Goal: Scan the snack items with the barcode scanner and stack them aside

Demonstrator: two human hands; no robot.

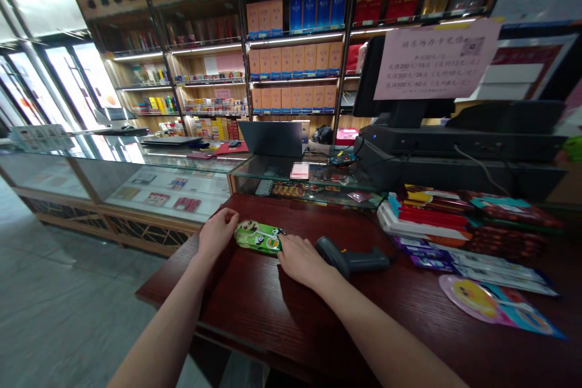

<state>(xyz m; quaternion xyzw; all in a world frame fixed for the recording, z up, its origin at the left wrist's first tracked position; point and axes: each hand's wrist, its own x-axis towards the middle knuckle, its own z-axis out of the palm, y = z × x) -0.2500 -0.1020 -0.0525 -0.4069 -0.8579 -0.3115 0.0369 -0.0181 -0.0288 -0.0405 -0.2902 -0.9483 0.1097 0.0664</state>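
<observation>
A green packet [258, 237] with panda pictures and a rounded, face-like left end lies flat on the dark red wooden counter [245, 297]. My right hand [297, 257] has its fingers closed at the packet's right end. At the other end is my left hand [218, 231], its fingers curled together just beside the packet's edge, with nothing visible in them. A grey handheld barcode scanner [352, 257] rests on its side to the right of my right hand.
Snack packets [431, 218] are piled at right, near a pink and blue packet [495, 303] with a yellow figure. Behind stand a monitor [370, 79] bearing a paper sign [436, 60], a glass display case [154, 188] and shelves of boxes [295, 60].
</observation>
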